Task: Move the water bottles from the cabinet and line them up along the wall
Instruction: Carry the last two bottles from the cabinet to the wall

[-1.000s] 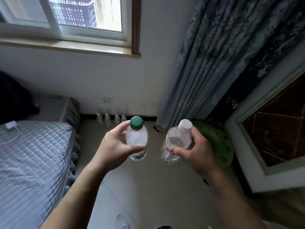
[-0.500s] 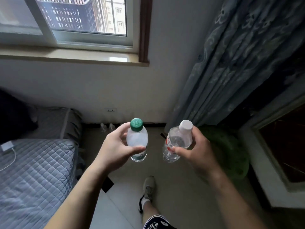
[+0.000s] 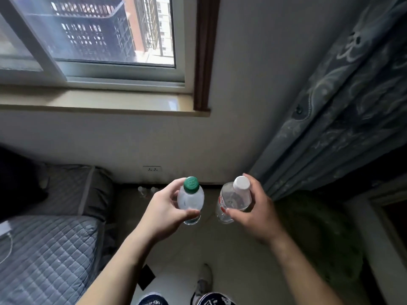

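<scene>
Nearer the wall (image 3: 132, 139) now: my left grip (image 3: 163, 214) clasps the green-capped bottle (image 3: 190, 199), my right grip (image 3: 257, 214) the white-capped bottle (image 3: 233, 199) (held apart, above the floor (image 3: 198, 245)); other bottles (image 3: 146, 191) stand by the wall.

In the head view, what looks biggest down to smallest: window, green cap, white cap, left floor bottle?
1. window, by far largest.
2. green cap and white cap: look alike, unranked.
3. left floor bottle: smallest here, though it is farther away.
</scene>
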`<action>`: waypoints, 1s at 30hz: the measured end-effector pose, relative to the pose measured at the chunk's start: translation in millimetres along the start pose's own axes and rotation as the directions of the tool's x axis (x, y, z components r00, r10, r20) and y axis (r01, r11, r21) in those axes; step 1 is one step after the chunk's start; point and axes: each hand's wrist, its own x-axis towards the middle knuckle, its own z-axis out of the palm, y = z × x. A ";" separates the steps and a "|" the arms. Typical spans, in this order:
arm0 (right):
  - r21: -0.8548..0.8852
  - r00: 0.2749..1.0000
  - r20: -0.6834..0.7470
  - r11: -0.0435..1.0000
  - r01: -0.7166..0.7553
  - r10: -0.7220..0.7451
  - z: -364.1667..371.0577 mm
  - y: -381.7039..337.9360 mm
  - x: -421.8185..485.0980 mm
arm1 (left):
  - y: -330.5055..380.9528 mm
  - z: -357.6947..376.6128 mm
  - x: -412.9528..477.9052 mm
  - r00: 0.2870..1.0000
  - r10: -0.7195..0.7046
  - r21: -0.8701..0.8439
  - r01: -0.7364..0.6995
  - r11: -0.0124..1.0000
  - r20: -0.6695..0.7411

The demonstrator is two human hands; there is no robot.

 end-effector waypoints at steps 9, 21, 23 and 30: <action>-0.061 0.999 -0.033 0.998 -0.033 0.031 33.3 7.3 83.9 | -19.0 -30.9 92.9 0.997 -0.006 0.022 0.004 1.000 0.079; -0.026 0.986 -0.103 0.991 -0.131 0.128 103.4 65.0 165.3 | -90.5 -39.6 192.3 0.987 -0.009 0.050 0.000 0.999 0.162; -0.022 0.988 -0.079 0.990 -0.138 0.135 115.6 89.8 179.7 | -112.0 -30.5 208.2 0.987 -0.016 0.073 0.004 0.997 0.162; -0.045 0.981 0.033 0.980 -0.192 0.194 166.4 220.3 228.6 | -228.4 18.8 262.0 0.988 -0.078 0.112 0.064 0.992 0.130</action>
